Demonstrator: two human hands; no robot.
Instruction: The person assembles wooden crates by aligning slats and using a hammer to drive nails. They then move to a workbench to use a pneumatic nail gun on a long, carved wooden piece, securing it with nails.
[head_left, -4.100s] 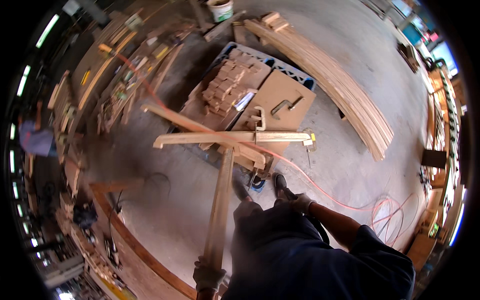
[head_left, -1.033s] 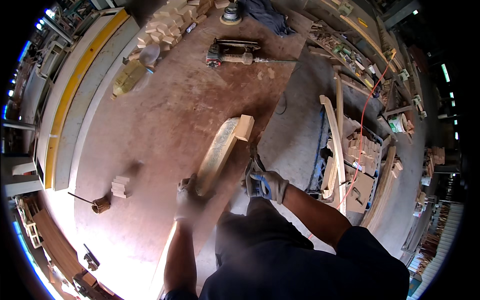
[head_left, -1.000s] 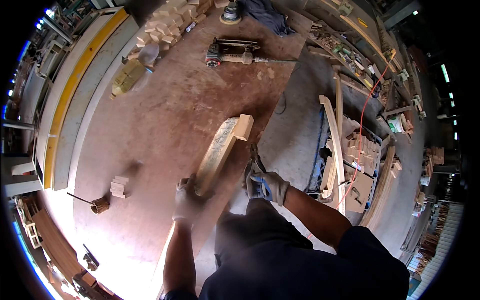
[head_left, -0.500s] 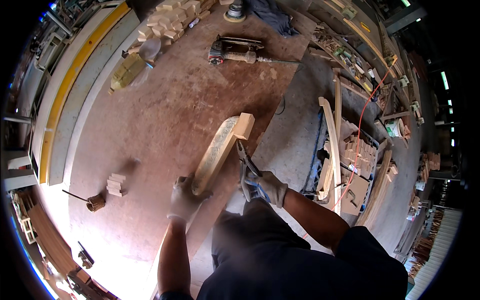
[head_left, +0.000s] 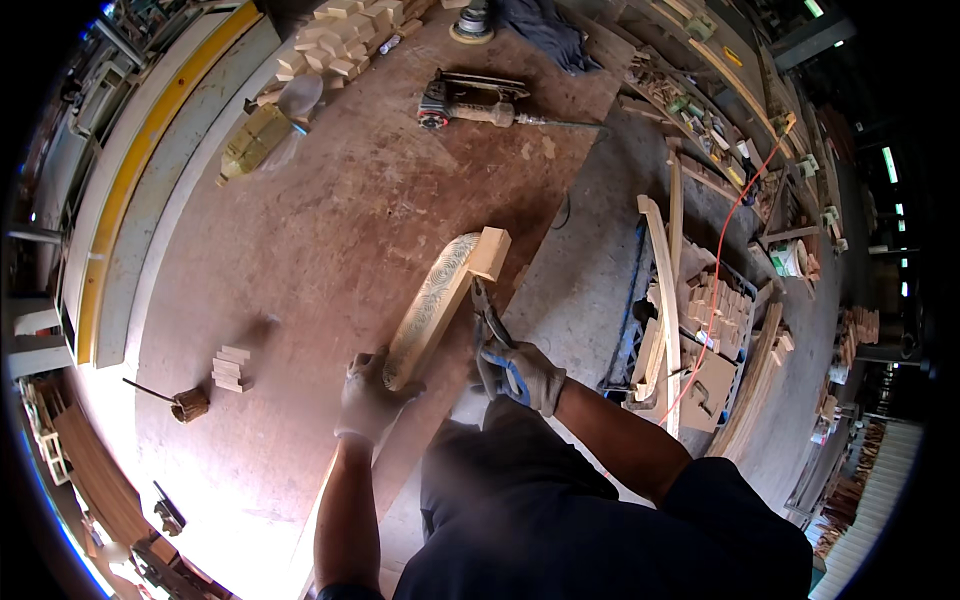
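My gloved left hand point(head_left: 376, 398) grips the near end of a long pale wooden piece point(head_left: 428, 312), which has a dark wavy pattern on its upper face. At its far end sits a small wooden block point(head_left: 490, 253). My gloved right hand point(head_left: 536, 377) is closed round the handles of a pair of pliers point(head_left: 489, 312) with blue on the grips. The jaws of the pliers meet the edge of the wood just below the block. What they bite on is too small to make out.
A nail gun point(head_left: 480, 106) lies on the brown worktable point(head_left: 330, 230), with a sander point(head_left: 472, 22) beyond it. Small blocks point(head_left: 231, 368) and a brush-like tool point(head_left: 190, 405) lie to the left. Wood strips point(head_left: 659, 290) and a crate of pieces stand at right.
The pliers' handles have closed together and tilted a little, and my right hand has shifted slightly left. My left hand and the wooden piece stay in place.
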